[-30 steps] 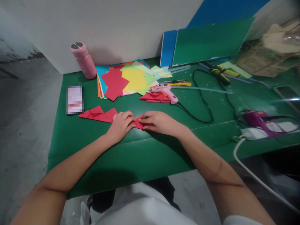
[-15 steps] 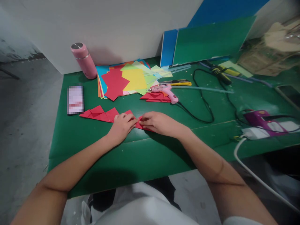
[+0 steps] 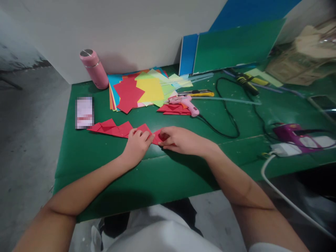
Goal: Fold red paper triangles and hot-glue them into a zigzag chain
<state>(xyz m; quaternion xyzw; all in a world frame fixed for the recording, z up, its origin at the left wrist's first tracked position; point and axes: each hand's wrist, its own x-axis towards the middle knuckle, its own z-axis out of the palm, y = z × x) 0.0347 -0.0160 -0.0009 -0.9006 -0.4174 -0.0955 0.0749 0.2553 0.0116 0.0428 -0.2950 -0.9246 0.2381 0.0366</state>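
Note:
A strip of red folded paper, with a row of pointed triangles along its far edge, lies flat on the green table. Curled over the strip near its right part, my left hand presses and grips the paper with bent fingers. At the right end, my right hand pinches the last folded piece between thumb and fingers; that end is partly hidden. A pink hot glue gun lies beyond my right hand, on or against more folded red paper pieces.
Coloured paper sheets are stacked at the back beside a pink bottle. A yellow utility knife and glue sticks lie nearby. To the right are a black cord, pliers and a purple device.
My right hand has shifted slightly right, with its fingers a little further apart. More of the red paper now shows between my hands. My left hand stays nearly in place.

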